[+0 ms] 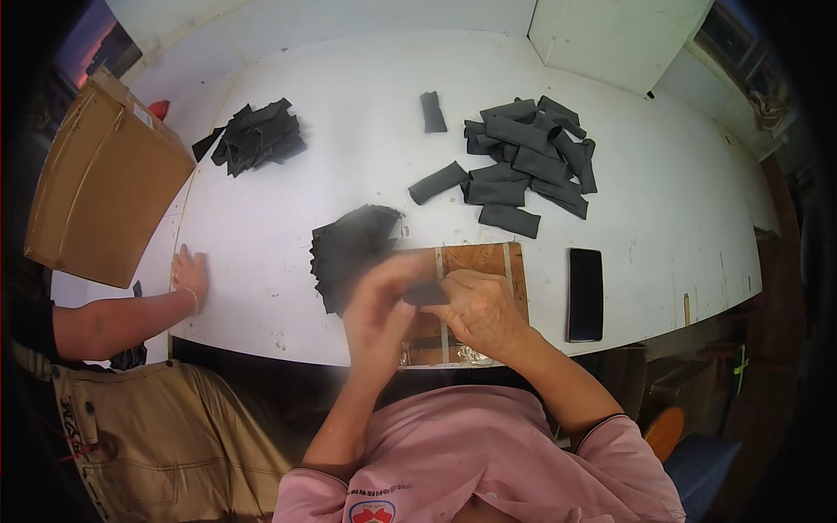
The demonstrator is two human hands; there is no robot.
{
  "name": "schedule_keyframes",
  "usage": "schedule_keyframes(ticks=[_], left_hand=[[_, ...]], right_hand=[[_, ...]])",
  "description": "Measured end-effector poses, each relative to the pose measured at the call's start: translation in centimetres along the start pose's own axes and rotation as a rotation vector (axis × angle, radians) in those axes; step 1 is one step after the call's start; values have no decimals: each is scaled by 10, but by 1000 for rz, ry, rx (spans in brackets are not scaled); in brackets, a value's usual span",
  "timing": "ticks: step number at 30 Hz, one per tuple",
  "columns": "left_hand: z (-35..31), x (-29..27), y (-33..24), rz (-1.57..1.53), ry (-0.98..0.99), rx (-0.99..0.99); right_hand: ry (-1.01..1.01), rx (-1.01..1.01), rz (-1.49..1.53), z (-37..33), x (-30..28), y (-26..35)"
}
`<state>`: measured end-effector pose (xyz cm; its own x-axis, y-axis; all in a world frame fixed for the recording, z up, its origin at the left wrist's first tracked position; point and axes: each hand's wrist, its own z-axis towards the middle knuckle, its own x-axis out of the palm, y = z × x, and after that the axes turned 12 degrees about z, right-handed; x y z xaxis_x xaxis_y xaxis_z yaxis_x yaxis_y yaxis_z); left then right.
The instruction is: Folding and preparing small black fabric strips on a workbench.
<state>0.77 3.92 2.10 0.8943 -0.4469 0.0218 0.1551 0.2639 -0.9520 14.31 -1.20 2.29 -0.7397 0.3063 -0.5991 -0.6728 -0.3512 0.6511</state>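
Note:
Above a brown board (510,301) at the near edge of the table, both my hands are on a small dark grey fabric piece (425,294). My right hand (481,307) is closed, its thumb and fingers pinching the piece's right end. My left hand (377,305), slightly blurred, curls around the left end with its thumb against it; some fingertips are hidden. Just beyond my left hand lies a stack of dark fabric pieces (349,248), partly covered by that hand.
Folded dark fabric tubes (527,157) are heaped at the far right, another pile (257,138) at the far left. A black phone (585,295) lies right of the board. On the left stand a cardboard box (109,183) and another person, whose hand (189,277) rests on the table (349,113).

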Motion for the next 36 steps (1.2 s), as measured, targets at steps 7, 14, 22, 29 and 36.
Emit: schedule_keyframes(ticks=[7, 14, 22, 29, 36], left_hand=[[17, 3, -35, 62, 265, -93], [26, 4, -18, 279, 240, 28], [31, -2, -14, 399, 380, 62], [20, 8, -38, 244, 125, 80], [24, 3, -26, 350, 354, 94]], right_hand=[[-29, -97, -8, 11, -17, 18], [-59, 12, 143, 0, 4, -3], [-126, 74, 140, -14, 19, -3], [-77, -22, 126, -3, 6, -5], [-59, 31, 117, -15, 14, -9]])
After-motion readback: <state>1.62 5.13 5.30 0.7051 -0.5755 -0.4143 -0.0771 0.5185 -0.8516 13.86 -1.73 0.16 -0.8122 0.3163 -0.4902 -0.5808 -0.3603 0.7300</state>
